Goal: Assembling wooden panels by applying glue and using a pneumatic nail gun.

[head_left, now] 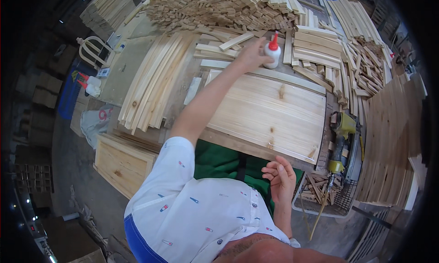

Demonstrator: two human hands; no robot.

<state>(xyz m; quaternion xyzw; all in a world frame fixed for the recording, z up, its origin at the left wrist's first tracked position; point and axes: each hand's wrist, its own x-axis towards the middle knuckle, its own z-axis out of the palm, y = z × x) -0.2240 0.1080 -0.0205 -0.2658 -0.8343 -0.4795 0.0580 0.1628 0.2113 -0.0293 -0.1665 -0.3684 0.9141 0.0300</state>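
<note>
My left hand (251, 56) reaches over the bench, thumb and fingers closed round the left side of a white squeeze bottle (272, 56) with a red nozzle. The bottle is upright at the far edge of a pale wooden panel (267, 107). Thin white lines run along the panel's edges, and a narrow wood strip (292, 78) lies along its far side. At the panel's near edge is my right hand (280, 177), palm turned up, fingers loosely curled and apart, holding nothing.
Long wooden slats (153, 82) lie to the left, and a big pile of strips (219, 14) fills the back. At right are a yellow-green nail gun (343, 126), a crate of offcuts (304, 203) and stacked panels (388, 139). More red-tipped bottles (93, 85) stand far left.
</note>
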